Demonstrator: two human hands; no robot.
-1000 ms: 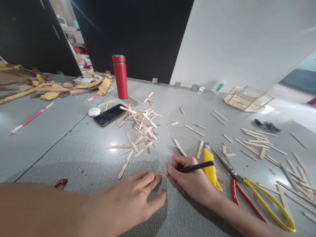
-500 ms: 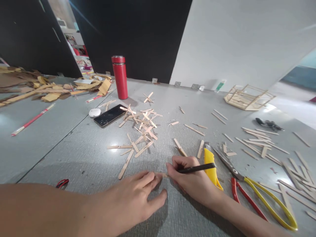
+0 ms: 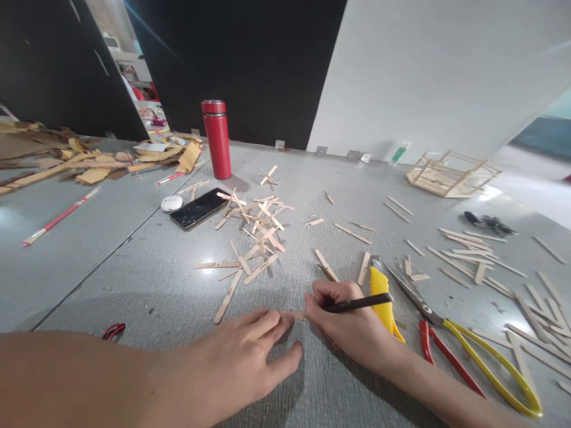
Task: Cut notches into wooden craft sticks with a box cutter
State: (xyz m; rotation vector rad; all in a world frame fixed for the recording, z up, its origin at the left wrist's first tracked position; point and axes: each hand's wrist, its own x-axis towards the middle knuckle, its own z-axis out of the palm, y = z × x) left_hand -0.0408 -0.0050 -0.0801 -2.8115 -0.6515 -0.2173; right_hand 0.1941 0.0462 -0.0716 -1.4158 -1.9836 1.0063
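Observation:
Fingertips of my left hand (image 3: 250, 351) press a small wooden craft stick (image 3: 300, 316) down on the grey table, the thumb spread away from the other fingers. Most of that stick is hidden under the fingers, and small marks show near its bare end. In a writing grip, my right hand (image 3: 345, 315) is closed around a slim black pen-like tool (image 3: 359, 303). Its tip is hidden behind the fingers, close to the stick's right end. A yellow utility knife (image 3: 380, 297) lies just beyond the right hand.
Loose craft sticks (image 3: 267, 232) are heaped ahead, beside a phone (image 3: 199, 208), a white case (image 3: 171, 204) and a red flask (image 3: 217, 142). To the right lie snips (image 3: 491, 362), more sticks (image 3: 473, 255) and a stick frame (image 3: 452, 178). Cardboard scraps (image 3: 96, 163) cover the far left.
My right hand has shifted slightly to the right with the black tool, showing a little more of the stick's end. My left hand stays in place.

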